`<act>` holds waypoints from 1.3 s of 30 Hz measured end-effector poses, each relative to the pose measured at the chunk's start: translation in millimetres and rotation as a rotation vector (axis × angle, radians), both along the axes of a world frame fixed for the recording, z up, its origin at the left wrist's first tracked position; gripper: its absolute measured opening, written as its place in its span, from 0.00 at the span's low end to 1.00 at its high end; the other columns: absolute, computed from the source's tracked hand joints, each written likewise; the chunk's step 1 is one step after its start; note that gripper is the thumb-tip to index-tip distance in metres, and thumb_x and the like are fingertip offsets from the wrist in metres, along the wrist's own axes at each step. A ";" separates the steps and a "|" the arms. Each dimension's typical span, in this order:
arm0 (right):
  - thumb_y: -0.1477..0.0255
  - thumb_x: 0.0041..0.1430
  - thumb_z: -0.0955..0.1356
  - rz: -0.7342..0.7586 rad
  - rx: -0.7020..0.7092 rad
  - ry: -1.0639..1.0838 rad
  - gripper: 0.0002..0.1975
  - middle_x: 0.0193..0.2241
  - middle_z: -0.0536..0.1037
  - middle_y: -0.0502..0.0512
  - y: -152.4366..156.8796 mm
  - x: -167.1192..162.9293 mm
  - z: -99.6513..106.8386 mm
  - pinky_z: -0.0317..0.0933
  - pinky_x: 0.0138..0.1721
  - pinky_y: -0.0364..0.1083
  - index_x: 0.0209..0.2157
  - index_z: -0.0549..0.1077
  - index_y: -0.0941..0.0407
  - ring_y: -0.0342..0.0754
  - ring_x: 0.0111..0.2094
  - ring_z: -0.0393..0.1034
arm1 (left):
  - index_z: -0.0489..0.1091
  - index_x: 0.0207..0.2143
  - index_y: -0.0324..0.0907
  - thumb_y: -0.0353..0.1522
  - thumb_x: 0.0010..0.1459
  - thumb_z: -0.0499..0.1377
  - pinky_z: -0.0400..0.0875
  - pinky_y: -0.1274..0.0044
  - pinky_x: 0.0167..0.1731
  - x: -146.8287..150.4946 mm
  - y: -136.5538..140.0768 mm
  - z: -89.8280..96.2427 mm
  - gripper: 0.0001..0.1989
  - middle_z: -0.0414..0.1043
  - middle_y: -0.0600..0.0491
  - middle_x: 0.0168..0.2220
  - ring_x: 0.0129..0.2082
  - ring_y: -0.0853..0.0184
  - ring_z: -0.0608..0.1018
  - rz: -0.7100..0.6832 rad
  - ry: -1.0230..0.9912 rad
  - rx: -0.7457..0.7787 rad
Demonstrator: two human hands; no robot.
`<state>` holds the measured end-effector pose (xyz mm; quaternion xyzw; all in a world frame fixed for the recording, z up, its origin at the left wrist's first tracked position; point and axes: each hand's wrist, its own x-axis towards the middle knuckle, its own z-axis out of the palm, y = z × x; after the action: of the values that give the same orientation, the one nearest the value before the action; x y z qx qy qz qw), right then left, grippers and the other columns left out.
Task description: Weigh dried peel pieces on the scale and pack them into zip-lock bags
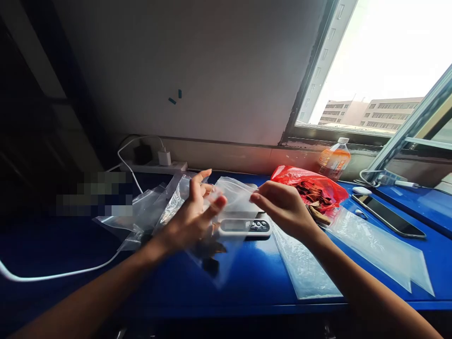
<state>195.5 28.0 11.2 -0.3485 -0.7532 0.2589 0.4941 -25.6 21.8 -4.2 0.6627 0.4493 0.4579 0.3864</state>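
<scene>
I log the scale (262,227) behind the bag (233,200), partly covered, red sack (302,176) to its right. Right hand (287,207) pinches the bag's top edge; left hand (193,214) half-spread against it, grip unclear through blur.

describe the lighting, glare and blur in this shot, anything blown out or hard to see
Head view: the sky through the window is blown out to white; head view: the far left sinks into shadow, partly pixelated; head view: the blue desk shows a glossy sheen; head view: the clear bag looks smeared, perhaps by motion.
</scene>
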 end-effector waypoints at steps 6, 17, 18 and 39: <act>0.69 0.52 0.71 0.019 -0.183 0.279 0.11 0.25 0.70 0.45 4.4 0.2 -4.0 0.58 0.23 0.40 0.36 0.67 0.55 0.39 0.24 0.67 | 0.71 0.47 0.41 0.47 0.55 0.63 0.68 0.77 0.29 -12.0 12.2 13.4 0.24 0.71 0.53 0.32 0.27 0.70 0.69 -0.021 -0.127 -0.124; 0.74 0.58 0.66 -0.196 -0.078 0.236 0.18 0.33 0.69 0.48 8.9 -11.8 -31.0 0.52 0.10 0.40 0.49 0.61 0.50 0.34 0.12 0.57 | 0.71 0.35 0.40 0.42 0.54 0.66 0.67 0.80 0.21 -0.4 8.9 6.5 0.15 0.73 0.52 0.30 0.27 0.69 0.75 -0.140 -0.158 -0.241; 0.75 0.58 0.66 -0.205 -0.047 0.230 0.18 0.33 0.69 0.48 7.8 -13.4 -32.4 0.52 0.10 0.40 0.50 0.61 0.49 0.34 0.12 0.56 | 0.70 0.35 0.40 0.40 0.53 0.66 0.68 0.80 0.21 1.1 9.2 6.0 0.14 0.72 0.54 0.29 0.26 0.70 0.75 -0.098 -0.202 -0.219; 0.77 0.56 0.66 -0.150 0.517 -0.398 0.14 0.38 0.77 0.57 -3.3 -16.1 -26.8 0.59 0.43 0.54 0.46 0.67 0.54 0.54 0.42 0.68 | 0.69 0.30 0.42 0.33 0.62 0.56 0.68 0.74 0.32 12.9 -7.9 -4.0 0.08 0.72 0.53 0.28 0.29 0.66 0.75 0.031 0.412 0.551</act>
<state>179.5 24.7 -15.5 -0.3097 -0.8479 -0.0511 0.4272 -12.7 13.9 -8.2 0.8137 0.3874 0.4247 0.0871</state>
